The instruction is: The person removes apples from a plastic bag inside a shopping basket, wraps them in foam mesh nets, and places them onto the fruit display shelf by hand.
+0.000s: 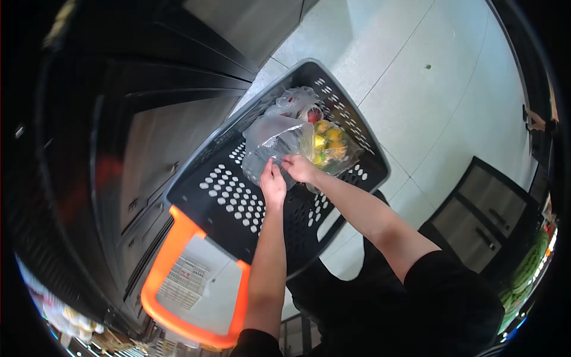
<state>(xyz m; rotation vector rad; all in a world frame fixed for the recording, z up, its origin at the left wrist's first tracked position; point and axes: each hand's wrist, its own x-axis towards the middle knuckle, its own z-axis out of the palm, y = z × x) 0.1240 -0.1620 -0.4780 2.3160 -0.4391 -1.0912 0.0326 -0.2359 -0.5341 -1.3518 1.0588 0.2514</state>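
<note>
A dark grey basket with rows of holes and an orange handle stands below me. Inside it, a clear plastic bag lies under both my hands. My left hand has its fingers pressed together on the bag's near part. Beside it, my right hand pinches the plastic, its fingertips close to the left ones. Right of the bag is another clear bag with yellow-orange fruits. A red item in clear plastic lies at the basket's far end, next to more crumpled plastic.
Dark cabinets run along the left. Pale floor tiles spread beyond the basket. A dark cabinet with handles stands at the right, near green produce. Another person's hand shows at the right edge.
</note>
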